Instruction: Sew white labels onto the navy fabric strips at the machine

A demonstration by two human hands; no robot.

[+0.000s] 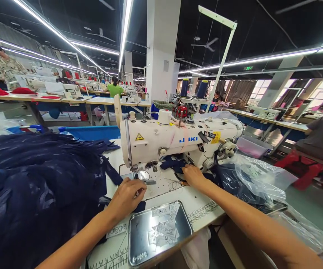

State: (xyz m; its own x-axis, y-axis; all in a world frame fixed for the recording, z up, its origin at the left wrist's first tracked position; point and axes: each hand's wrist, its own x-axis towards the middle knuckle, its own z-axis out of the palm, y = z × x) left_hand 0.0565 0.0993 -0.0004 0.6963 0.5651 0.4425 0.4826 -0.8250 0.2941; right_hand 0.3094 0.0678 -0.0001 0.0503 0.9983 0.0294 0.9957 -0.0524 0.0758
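My left hand (129, 196) is curled closed just in front of the needle area of a white sewing machine (156, 138). A navy fabric strip (113, 172) runs from the big heap of navy garments (38, 186) to this hand, and more navy cloth shows beneath it; the fingers hide what they pinch. Under the machine's arm, my right hand (194, 175) has its fingers closed on a bunched navy fabric piece (174, 163). Near me on the table lies a shiny metal tray (135, 239) with several white printed labels (165, 226) in it.
Clear plastic bags (259, 175) with dark cloth lie right of the machine. A thread stand (220, 71) rises behind it, with navy thread cones (202, 89). A ruler tape (203, 211) runs along the table edge. Other people work at machines further back; one sits at right.
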